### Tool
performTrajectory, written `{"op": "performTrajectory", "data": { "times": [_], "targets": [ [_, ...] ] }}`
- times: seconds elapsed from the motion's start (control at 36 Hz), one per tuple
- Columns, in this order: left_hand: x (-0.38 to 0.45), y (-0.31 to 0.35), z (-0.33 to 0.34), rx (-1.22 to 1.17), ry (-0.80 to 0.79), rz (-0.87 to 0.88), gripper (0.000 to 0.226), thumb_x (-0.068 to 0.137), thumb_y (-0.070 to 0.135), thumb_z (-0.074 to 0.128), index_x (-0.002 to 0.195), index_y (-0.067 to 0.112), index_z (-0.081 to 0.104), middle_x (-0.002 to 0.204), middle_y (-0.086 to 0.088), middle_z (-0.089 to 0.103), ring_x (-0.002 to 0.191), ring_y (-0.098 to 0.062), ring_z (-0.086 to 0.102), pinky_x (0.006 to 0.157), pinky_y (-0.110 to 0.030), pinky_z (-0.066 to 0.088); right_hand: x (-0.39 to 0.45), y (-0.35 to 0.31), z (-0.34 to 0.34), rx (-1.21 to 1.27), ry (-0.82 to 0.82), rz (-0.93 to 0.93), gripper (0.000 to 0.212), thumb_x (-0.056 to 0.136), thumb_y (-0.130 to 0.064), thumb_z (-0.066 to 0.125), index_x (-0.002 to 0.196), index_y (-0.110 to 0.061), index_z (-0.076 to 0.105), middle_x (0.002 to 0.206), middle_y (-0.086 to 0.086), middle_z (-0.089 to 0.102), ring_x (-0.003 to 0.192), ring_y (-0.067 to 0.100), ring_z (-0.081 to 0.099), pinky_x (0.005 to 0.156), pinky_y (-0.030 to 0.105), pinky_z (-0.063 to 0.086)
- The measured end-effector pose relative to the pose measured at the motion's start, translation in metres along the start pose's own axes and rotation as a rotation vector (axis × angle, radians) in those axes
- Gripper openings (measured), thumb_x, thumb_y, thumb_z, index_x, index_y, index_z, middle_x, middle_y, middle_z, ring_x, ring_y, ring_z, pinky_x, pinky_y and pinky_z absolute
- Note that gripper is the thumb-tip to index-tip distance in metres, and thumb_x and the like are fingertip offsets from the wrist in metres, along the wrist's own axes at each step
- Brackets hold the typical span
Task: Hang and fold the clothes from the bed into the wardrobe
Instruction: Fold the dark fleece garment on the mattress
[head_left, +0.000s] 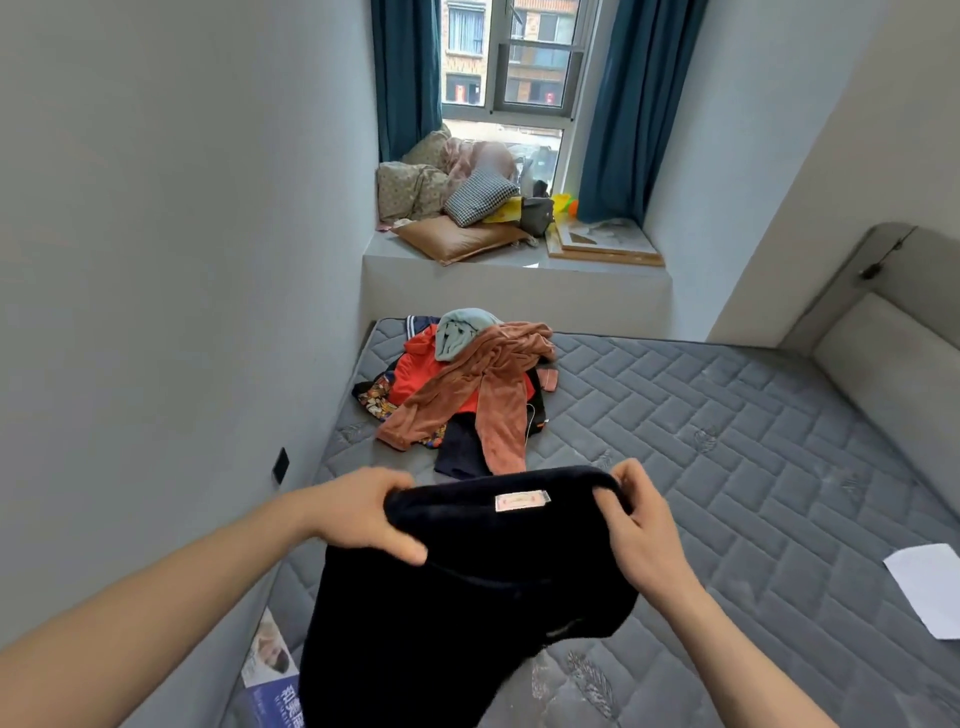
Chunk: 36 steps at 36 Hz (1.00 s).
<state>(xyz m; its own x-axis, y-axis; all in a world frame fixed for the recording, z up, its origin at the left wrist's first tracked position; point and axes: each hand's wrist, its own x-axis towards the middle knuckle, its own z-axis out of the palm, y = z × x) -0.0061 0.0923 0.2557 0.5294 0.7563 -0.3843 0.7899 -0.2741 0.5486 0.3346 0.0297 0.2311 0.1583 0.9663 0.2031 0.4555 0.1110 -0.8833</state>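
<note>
You've got the dark navy garment (467, 587) up off the bed, stretched by its top edge between both hands, its small pale label (521, 501) facing you near the middle of that edge while the rest of the fabric hangs down toward you. Your left hand (358, 514) grips the left end, fingers curled over the far side and thumb pressed across the front; your right hand (641, 525) pinches the right end, fingers wrapped round the rolled edge. Below it all lies the grey quilted mattress (727, 441), bare of sheets. Farther up the bed, by the left wall, sits the pile of clothes (457, 389): a rust-brown velvety piece draped over something red, a pale teal item on top, dark and patterned pieces underneath. A white sheet of paper (930, 587) rests near the mattress's right edge, and a printed leaflet (272, 670) lies by the left edge. Beyond the pile, the window ledge (519, 262) carries cushions and bedding, with blue curtains (623, 104) either side of the window.
</note>
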Motion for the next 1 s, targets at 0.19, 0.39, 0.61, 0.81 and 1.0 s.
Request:
{"op": "performTrajectory", "data": {
  "times": [0.19, 0.39, 0.61, 0.81, 1.0],
  "targets": [
    [0.013, -0.077, 0.076, 0.085, 0.105, -0.204, 0.014, 0.086, 0.046, 0.065, 0.098, 0.042, 0.059, 0.109, 0.012, 0.07, 0.106, -0.015, 0.066, 0.086, -0.031, 0.05, 0.004, -0.026, 0.008, 0.053, 0.125, -0.074, 0.03, 0.094, -0.009, 0.063, 0.077, -0.026, 0.044, 0.067, -0.015, 0.046, 0.062, 0.004, 0.041, 0.058, 0.02, 0.037],
    [0.024, -0.095, 0.077, -0.171, 0.457, -0.232, 0.023, 0.091, 0.044, 0.068, 0.09, 0.028, 0.052, 0.082, 0.008, 0.068, 0.08, -0.013, 0.067, 0.074, -0.038, 0.053, 0.004, -0.016, -0.013, 0.011, 0.296, -0.014, 0.025, 0.09, -0.015, 0.07, 0.082, -0.028, 0.051, 0.068, -0.019, 0.057, 0.062, 0.003, 0.05, 0.06, 0.013, 0.04],
    [0.008, -0.102, 0.07, 0.004, 0.234, -0.176, 0.011, 0.091, 0.043, 0.071, 0.084, 0.036, 0.066, 0.088, 0.01, 0.061, 0.086, -0.01, 0.061, 0.078, -0.026, 0.045, -0.029, 0.035, -0.037, -0.308, 0.222, 0.126, 0.019, 0.093, -0.04, 0.066, 0.075, -0.035, 0.064, 0.074, -0.022, 0.067, 0.076, -0.005, 0.062, 0.062, 0.022, 0.044],
    [-0.006, -0.112, 0.109, -0.184, 0.21, -0.284, 0.028, 0.092, 0.055, 0.064, 0.084, 0.03, 0.075, 0.078, 0.013, 0.075, 0.078, -0.003, 0.069, 0.077, -0.031, 0.053, -0.069, 0.072, -0.028, -0.318, 0.218, 0.279, 0.033, 0.094, -0.049, 0.06, 0.066, -0.034, 0.051, 0.06, -0.015, 0.056, 0.057, 0.003, 0.051, 0.054, 0.034, 0.042],
    [-0.016, -0.11, 0.136, -0.359, 0.363, -0.357, 0.071, 0.068, 0.079, 0.059, 0.077, 0.01, 0.07, 0.062, 0.002, 0.067, 0.058, -0.006, 0.055, 0.063, -0.033, 0.046, -0.079, 0.081, -0.03, -0.271, 0.144, 0.39, 0.046, 0.098, -0.048, 0.055, 0.066, -0.016, 0.049, 0.057, -0.009, 0.056, 0.057, 0.007, 0.051, 0.056, 0.035, 0.04]
  ]
}}
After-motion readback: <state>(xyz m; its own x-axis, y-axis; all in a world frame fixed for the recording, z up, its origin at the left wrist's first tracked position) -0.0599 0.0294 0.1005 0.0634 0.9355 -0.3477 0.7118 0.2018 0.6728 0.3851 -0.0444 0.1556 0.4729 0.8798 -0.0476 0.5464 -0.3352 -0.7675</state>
